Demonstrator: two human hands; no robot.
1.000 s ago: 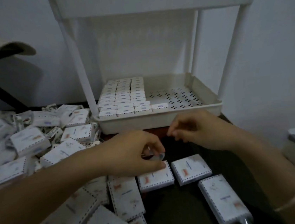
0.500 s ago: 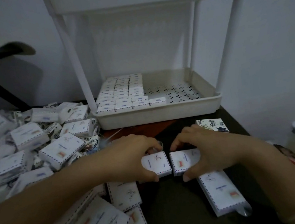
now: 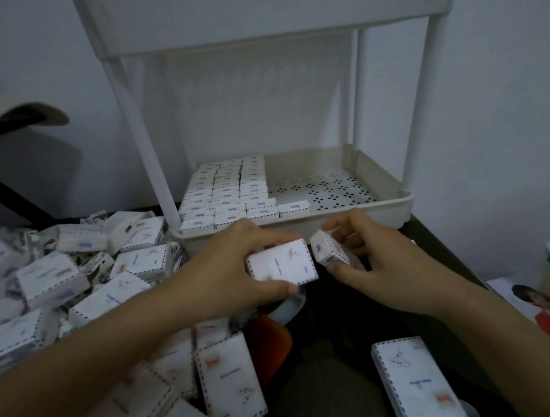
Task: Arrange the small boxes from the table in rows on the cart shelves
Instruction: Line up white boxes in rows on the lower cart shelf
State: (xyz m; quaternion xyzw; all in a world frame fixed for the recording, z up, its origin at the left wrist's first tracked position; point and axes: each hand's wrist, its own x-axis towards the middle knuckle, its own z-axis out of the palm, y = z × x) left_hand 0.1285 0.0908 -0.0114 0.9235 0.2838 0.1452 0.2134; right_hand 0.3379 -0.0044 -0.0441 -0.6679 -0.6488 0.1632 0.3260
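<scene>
Your left hand [image 3: 236,271] grips a small white box [image 3: 282,269], with the thumb at its near edge and the fingers over its far edge. Your right hand [image 3: 372,265] pinches a second small box [image 3: 326,252] between thumb and fingers, and this one is tipped up. The two boxes are just beside each other, up off the dark worktop [image 3: 339,389]. They are right in front of the cart's lower shelf [image 3: 379,175].

On that shelf, rows of boxes [image 3: 227,193] fill the left part, packed side by side. One lone box [image 3: 294,208] starts a new line at the front. The right part of the shelf floor shows its little holes.

To your left, a big pile of boxes [image 3: 52,278] sits on the worktop. More lie under your left arm, and a longer box [image 3: 417,384] lies by your right arm.

These boxes look light and seem to be made of thin card. I think they will dent if you squeeze hard, so hold each one by its two short sides with a soft pinch. They look smooth, so they may slip. Next, I think, you need to lift both over the shelf's front wall. Then set them next to the lone box, with their edges touching.
</scene>
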